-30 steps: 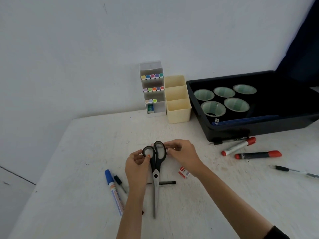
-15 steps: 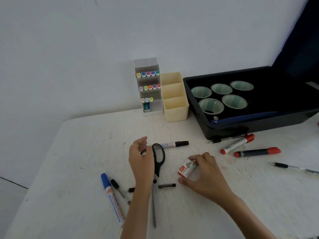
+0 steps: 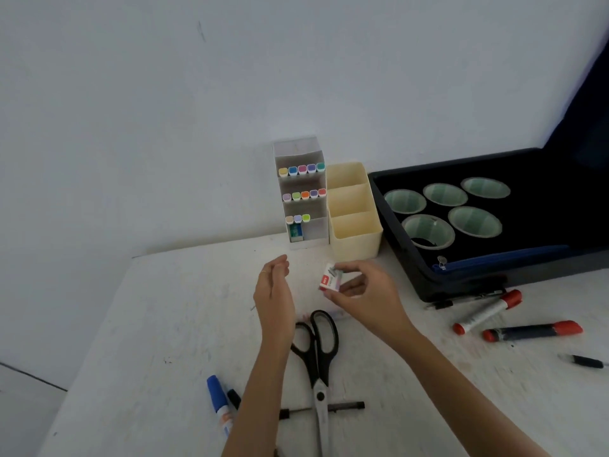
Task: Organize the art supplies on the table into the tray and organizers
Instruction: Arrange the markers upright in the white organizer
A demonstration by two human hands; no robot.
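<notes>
While held up off the white table (image 3: 158, 324), pinched between thumb and fingertips of the right hand (image 3: 369, 295): small red-and-white box (image 3: 330, 278), just in front of the cream organizer (image 3: 356, 242). Beside it, left hand (image 3: 273, 288) raised edge-on, fingers relaxed, gripping nothing. Flat on the table below both hands, black-handled scissors (image 3: 317, 364) crossing a thin black pen (image 3: 347, 406); off to the right, red-capped white marker (image 3: 487, 312) near the black tray (image 3: 461, 283).
</notes>
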